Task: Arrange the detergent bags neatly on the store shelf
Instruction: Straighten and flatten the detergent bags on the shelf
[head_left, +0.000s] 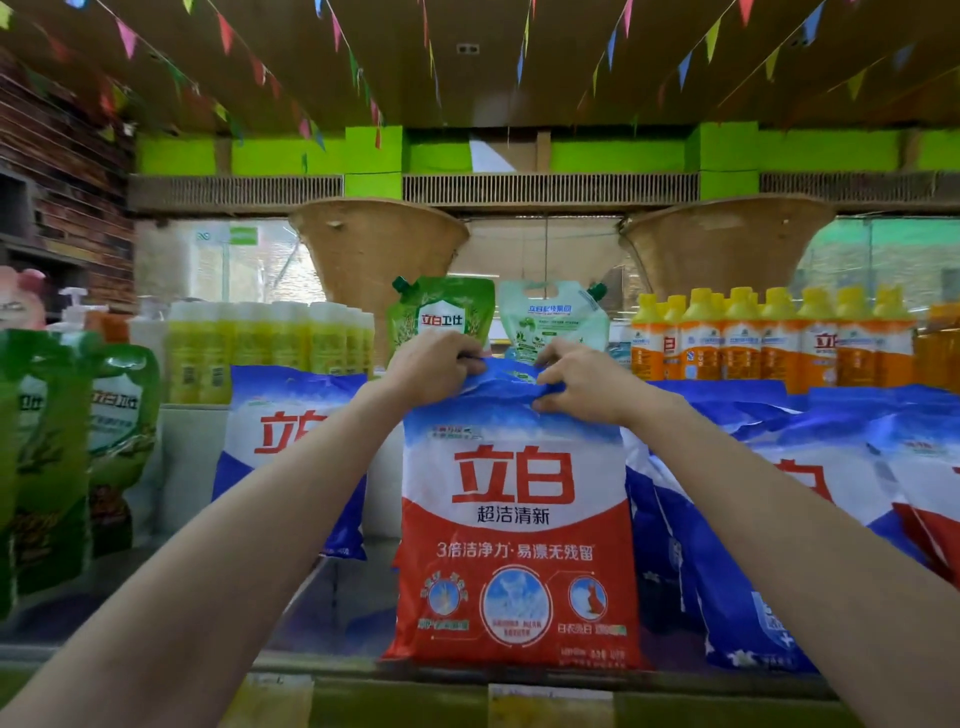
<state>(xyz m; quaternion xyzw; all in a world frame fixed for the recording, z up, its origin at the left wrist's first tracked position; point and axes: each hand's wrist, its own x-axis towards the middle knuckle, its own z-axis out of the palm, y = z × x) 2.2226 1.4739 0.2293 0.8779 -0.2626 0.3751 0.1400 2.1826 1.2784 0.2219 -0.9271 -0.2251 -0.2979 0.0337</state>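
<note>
A large detergent bag (514, 525), blue on top, white in the middle and red below, stands upright at the front of the store shelf (332, 597). My left hand (434, 364) and my right hand (582, 382) both grip its crumpled blue top edge. Another detergent bag of the same kind (280, 431) stands further back on the left, partly hidden by my left forearm. To the right, several more detergent bags (810, 478) lean against one another.
Green refill pouches (78, 447) stand at the left edge. Behind the bags are yellow bottles (270, 348), two spouted pouches (498, 317) and orange bottles (769, 338). Price labels line the shelf's front rail (550, 704). Bare shelf floor lies between the left bag and the held bag.
</note>
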